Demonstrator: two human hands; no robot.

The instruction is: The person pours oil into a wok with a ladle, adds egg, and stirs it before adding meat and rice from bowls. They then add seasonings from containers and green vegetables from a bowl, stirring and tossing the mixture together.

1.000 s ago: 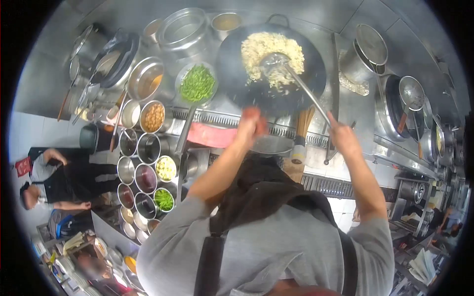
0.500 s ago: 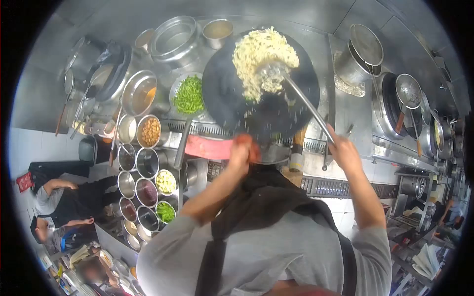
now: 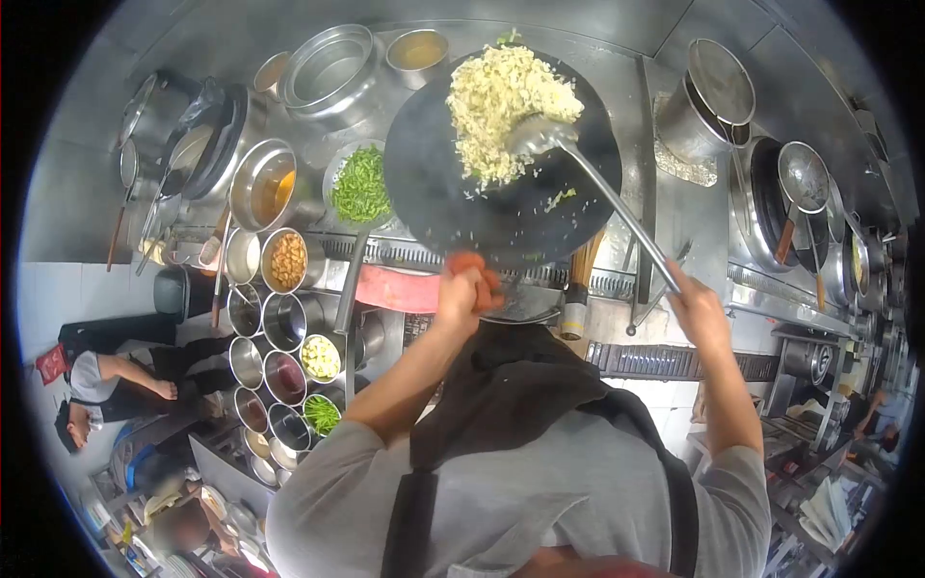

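Observation:
A large black wok (image 3: 424, 164) sits on the stove with a mound of fried rice (image 3: 506, 101) heaped towards its far side. My left hand (image 3: 461, 301) is closed on a red cloth (image 3: 466, 262) at the wok's near rim; the rim under the fingers is hidden. In my right hand (image 3: 700, 316) is the long handle of a steel ladle (image 3: 617, 199), whose bowl rests against the right side of the rice. Scattered grains and bits of green lie on the wok's bare near part.
A strainer of chopped greens (image 3: 361, 186) stands left of the wok, its handle pointing towards me. Several ingredient pots, one with brown cubes (image 3: 288, 262), line the left. A strainer over a pot (image 3: 718, 82) is at right. Another person (image 3: 116, 380) is far left.
The wok and my left hand have shifted slightly left. My right hand has moved right and a little nearer, the ladle bowl with it. The rice looks more spread and less blurred.

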